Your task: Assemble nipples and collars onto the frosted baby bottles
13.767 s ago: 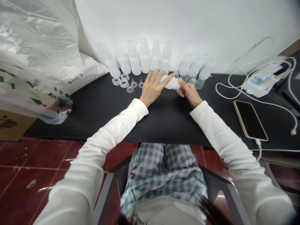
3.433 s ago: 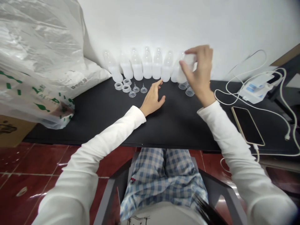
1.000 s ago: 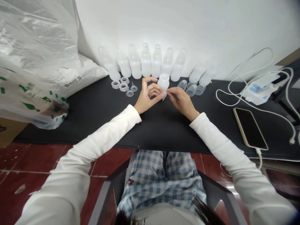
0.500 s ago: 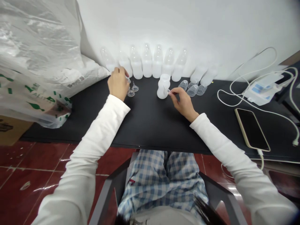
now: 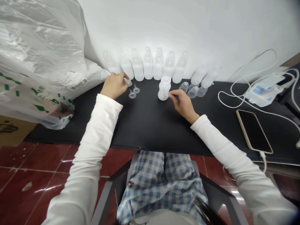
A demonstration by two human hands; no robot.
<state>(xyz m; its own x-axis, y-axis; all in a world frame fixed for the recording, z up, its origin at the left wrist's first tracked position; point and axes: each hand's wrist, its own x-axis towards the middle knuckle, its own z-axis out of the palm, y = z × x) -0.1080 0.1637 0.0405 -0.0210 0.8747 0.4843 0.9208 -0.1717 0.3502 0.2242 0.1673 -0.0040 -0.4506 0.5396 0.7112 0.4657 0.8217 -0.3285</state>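
Observation:
My right hand (image 5: 184,104) pinches a small clear bottle nipple (image 5: 166,94) between thumb and fingertips. It is held at the front of an open, uncapped white baby bottle (image 5: 164,84), which stands upright. Farther left, my left hand (image 5: 114,85) is curled, its fingertips at a small whitish translucent piece (image 5: 128,82); the grip is partly hidden. Just right of that hand, two clear nipples (image 5: 132,94) with thin stems lie on the black table (image 5: 150,125). Clear domed caps (image 5: 193,92) lie right of the open bottle.
Along the wall runs a row of capped white bottles (image 5: 148,67); uncapped bottles (image 5: 208,79) stand at its right. A phone (image 5: 254,131) on a charging cable, white cords and a white box-shaped device (image 5: 262,93) occupy the right. Plastic bags (image 5: 39,97) fill the left.
My left hand has shifted a little left and down, showing more of the whitish piece. My right hand stays at the bottle with the nipple. The view has tilted slightly.

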